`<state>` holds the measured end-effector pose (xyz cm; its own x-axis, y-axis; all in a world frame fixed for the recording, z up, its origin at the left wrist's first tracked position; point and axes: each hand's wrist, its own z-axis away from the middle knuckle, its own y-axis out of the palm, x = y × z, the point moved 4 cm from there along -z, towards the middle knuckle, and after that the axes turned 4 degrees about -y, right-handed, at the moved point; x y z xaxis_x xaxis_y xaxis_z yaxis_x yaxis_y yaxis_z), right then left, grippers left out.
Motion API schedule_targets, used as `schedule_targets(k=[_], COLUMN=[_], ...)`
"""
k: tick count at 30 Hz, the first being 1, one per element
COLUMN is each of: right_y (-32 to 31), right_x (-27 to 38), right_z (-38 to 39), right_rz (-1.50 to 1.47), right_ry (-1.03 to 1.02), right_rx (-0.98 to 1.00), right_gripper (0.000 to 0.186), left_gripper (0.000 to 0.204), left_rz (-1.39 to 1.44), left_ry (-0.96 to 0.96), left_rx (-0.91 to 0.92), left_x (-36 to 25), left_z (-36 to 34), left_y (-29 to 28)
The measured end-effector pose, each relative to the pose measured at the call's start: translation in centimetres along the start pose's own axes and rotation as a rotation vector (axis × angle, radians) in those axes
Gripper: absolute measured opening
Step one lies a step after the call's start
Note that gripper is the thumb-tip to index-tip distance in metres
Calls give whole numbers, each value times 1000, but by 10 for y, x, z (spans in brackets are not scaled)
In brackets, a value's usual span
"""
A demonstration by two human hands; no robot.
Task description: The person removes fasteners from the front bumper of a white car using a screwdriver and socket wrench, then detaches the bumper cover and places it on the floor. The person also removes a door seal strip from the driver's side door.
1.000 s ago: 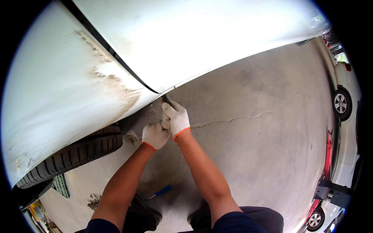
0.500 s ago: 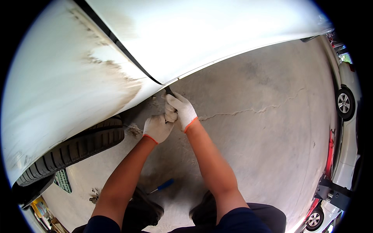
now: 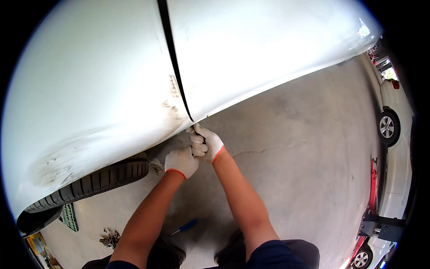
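Both my hands wear white knit gloves with orange cuffs and meet just under the lower edge of a white car body, where a black gap between two panels ends. My right hand is closed, its thumb and fingertips up against that edge, around a dark slim tool that is mostly hidden. Right beside it and a little nearer, my left hand is closed in a fist; what it grips is hidden by the glove. Brown dirt marks the panel left of the gap.
A tyre sits under the car at left. On the concrete lie a blue-handled screwdriver, a heap of small dark parts and a green perforated tray. At right stand a red lift arm and another white car.
The view has turned, so the panel gap stands more upright and the car's edge lies lower. My hands stay together at the edge; less of the dark tool shows above my right hand.
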<state>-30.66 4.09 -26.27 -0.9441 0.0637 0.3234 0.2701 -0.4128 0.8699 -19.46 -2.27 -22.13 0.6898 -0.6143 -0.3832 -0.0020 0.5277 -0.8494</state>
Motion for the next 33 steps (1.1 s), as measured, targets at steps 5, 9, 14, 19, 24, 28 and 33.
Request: schedule_targets(k=[5, 9, 14, 19, 24, 28, 33], right_y=[2, 4, 42, 7, 56, 11, -9], right_x=[-1, 0, 4, 25, 3, 4, -10], right_z=[1, 2, 4, 11, -1, -6, 3], right_rz=[73, 110, 405, 918, 1493, 906, -780], right_ry=[-27, -45, -70, -241, -423, -173, 111], right_rx=[-124, -165, -312, -523, -744, -460, 441], right_gripper=[28, 28, 29, 30, 44, 39, 38], left_gripper=[32, 32, 29, 30, 33, 35, 39], left_rz=[-7, 28, 171, 161, 187, 9, -352], left_ry=[63, 91, 147, 268, 201, 80, 97], left_rx=[77, 57, -51, -239, -166, 226, 109], left_x=[4, 8, 28, 5, 12, 23, -75], left_z=[-1, -5, -21, -40, -84, -52, 44], left_y=[3, 10, 45, 121, 147, 107, -70])
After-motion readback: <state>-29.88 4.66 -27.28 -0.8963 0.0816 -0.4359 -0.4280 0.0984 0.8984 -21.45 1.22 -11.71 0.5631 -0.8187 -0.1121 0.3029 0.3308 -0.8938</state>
